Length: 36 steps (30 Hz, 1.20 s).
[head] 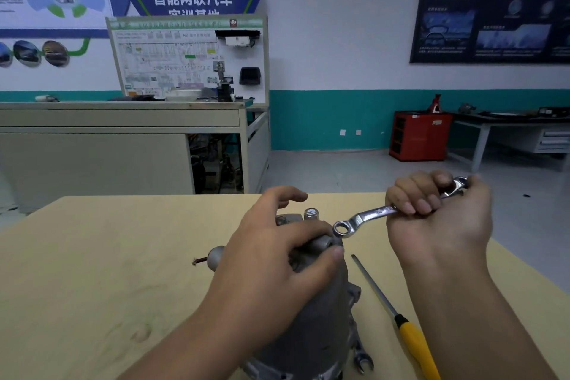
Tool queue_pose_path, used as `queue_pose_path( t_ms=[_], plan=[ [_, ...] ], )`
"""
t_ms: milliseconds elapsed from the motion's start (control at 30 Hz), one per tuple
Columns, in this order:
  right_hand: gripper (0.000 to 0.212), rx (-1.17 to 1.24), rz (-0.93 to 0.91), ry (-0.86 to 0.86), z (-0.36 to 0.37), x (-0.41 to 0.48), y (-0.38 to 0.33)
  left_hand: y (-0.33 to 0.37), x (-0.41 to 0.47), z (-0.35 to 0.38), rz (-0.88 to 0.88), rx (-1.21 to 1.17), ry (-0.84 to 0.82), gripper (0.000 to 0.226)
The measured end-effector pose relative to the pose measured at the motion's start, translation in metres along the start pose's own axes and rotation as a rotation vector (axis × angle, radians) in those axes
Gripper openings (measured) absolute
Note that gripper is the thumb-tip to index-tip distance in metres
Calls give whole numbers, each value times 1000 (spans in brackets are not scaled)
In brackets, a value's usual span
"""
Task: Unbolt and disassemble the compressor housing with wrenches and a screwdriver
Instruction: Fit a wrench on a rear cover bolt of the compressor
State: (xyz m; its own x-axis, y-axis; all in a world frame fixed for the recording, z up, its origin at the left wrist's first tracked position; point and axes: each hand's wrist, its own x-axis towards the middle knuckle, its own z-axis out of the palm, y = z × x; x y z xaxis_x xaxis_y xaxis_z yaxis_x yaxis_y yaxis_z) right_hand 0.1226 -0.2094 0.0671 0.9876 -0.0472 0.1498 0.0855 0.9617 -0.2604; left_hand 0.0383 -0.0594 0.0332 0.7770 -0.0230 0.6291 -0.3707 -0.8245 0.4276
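Observation:
A grey metal compressor housing (320, 318) stands upright on the wooden table (108, 271). My left hand (271, 259) rests on its top, fingers and thumb curled around the upper end. My right hand (438, 216) grips a silver combination wrench (367, 217) by its shaft. The wrench's ring end hovers just right of the housing top, close to a bolt there. A small cylindrical fitting (311, 213) sticks up behind my left hand.
A yellow-handled screwdriver (398, 318) lies on the table right of the housing. A second wrench's open end (362, 358) shows at the housing base. A stub with a wire (209, 257) protrudes left. Benches, a training board and a red cabinet stand beyond.

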Motion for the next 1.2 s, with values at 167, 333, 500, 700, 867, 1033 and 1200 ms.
queue_pose_path(
  t_ms=[167, 333, 500, 700, 867, 1033, 1200],
  plan=[
    [48, -7, 8, 14, 0, -5, 1, -11, 4, -14, 150, -132, -73, 15],
    [47, -31, -35, 0, -2, -16, 3, -13, -5, -18, 187, -275, -35, 15],
    [47, -11, -76, -56, -9, -39, 2, -10, -16, -20, 28, -166, -78, 82],
    [48, -61, -229, -144, -8, -58, 5, -4, -14, -22, -73, 11, -257, 94],
    [48, -38, -271, -200, -10, -65, 13, -4, -15, -21, -76, 55, -254, 103],
    [44, -106, -302, -223, -18, -72, 18, -5, -16, -20, -58, 24, -225, 103],
    [48, -88, -314, -221, -24, -73, 20, -7, -15, -17, -3, 62, -189, 91]
  ],
)
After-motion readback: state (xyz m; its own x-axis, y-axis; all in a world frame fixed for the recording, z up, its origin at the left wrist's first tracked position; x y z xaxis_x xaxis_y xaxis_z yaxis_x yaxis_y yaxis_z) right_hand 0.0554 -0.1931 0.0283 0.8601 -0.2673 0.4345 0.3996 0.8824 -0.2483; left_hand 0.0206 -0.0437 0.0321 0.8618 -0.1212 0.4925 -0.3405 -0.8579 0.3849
